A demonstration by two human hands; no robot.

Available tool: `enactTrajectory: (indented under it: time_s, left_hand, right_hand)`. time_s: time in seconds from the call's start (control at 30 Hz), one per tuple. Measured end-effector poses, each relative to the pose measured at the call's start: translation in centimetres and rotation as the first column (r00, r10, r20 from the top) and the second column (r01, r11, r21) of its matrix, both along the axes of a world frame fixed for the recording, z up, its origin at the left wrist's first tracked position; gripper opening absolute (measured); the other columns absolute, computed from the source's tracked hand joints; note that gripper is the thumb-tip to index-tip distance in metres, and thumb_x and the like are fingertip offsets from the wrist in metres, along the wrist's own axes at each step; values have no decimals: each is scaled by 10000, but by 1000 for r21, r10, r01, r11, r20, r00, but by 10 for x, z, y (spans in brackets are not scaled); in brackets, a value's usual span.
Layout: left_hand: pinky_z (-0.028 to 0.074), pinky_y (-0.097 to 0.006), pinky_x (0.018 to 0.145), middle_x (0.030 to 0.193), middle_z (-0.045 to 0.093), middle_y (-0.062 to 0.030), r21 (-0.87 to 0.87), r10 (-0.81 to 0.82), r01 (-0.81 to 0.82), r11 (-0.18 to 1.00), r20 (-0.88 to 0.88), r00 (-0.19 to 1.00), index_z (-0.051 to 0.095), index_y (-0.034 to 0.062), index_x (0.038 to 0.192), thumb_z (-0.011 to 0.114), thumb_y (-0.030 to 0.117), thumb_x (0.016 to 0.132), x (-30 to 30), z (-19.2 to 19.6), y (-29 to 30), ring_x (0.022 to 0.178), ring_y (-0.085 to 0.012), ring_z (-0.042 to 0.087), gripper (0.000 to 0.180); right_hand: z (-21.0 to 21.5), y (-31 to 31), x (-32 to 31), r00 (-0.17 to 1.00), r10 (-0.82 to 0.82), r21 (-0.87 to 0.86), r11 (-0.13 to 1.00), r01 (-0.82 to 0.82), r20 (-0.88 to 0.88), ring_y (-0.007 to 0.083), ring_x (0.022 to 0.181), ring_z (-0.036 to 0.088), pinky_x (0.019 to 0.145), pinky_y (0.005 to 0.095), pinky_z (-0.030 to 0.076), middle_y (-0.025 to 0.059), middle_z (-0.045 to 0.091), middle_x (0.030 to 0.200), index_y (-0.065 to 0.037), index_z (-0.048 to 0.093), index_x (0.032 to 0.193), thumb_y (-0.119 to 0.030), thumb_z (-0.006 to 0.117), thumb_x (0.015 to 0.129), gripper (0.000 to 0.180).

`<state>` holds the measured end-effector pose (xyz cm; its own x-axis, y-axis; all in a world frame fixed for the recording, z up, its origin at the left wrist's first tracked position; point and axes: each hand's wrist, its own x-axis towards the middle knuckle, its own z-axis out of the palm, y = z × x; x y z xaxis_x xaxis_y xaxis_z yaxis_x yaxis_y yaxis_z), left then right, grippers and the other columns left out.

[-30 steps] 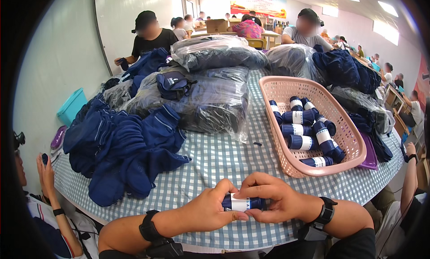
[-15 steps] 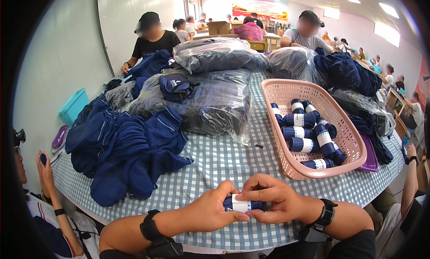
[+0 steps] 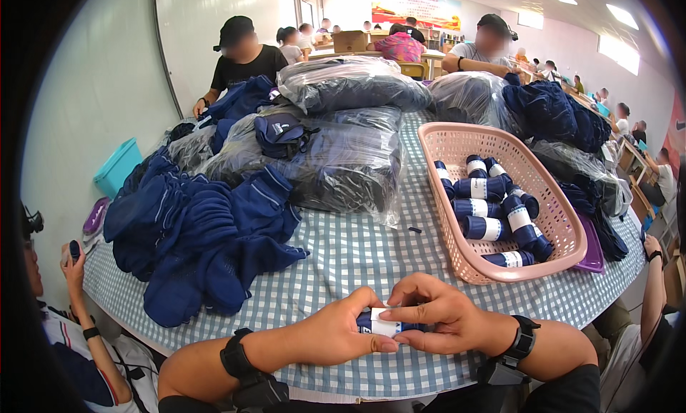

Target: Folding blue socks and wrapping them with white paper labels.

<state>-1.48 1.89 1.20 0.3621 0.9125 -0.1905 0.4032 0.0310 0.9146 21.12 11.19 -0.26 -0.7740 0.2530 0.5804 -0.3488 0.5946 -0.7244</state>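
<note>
Near the table's front edge, a rolled bundle of navy fabric, apparently socks, with a white paper band (image 3: 384, 326) lies level between my two hands. My left hand (image 3: 332, 331) grips its left end, thumb below and fingers above. My right hand (image 3: 450, 316) pinches the right side, with a fingertip pressed on the band; its palm partly hides that end. To the right stands a pink plastic basket (image 3: 457, 252) holding several similar banded rolls (image 3: 484, 190). A heap of loose navy socks (image 3: 204, 231) lies to the left of my hands.
Clear plastic bags of dark goods (image 3: 350, 159) are stacked at the table's middle, with a small navy pouch (image 3: 282, 133) on them. A small dark scrap (image 3: 415, 230) lies on the checked cloth (image 3: 343, 259). A turquoise bin (image 3: 119, 168) stands at left. Co-workers sit around the table.
My hands hold nearly the same place; the right fingers have shifted slightly on the paper band. At far left, a neighbour's hands have moved apart, one raising a small dark object.
</note>
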Motion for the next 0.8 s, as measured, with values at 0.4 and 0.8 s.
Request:
enactTrajectory:
  time_s: [0.4,0.8]
  left_hand:
    - [542,-318,807,1055,686,-155,-143,-24,25,989,8,1000,483,-26,1271,841,502,846,-3,9,5,972,-181,676,767]
    - [562,-377,878,1148,652,-188,538,122,-92,838,-20,992,509,13,1296,879,360,822,-1,-4,-1,1039,-294,691,694]
  right_hand:
    - [0,-1,1,999,35,7,999,-35,-2,169,900,606,757,287,515,133,555,1207,-30,748,1220,-13,755,901,319]
    - [7,-5,3,992,-129,27,991,129,-5,224,1017,627,878,334,541,129,561,1173,-44,754,1197,27,750,888,317]
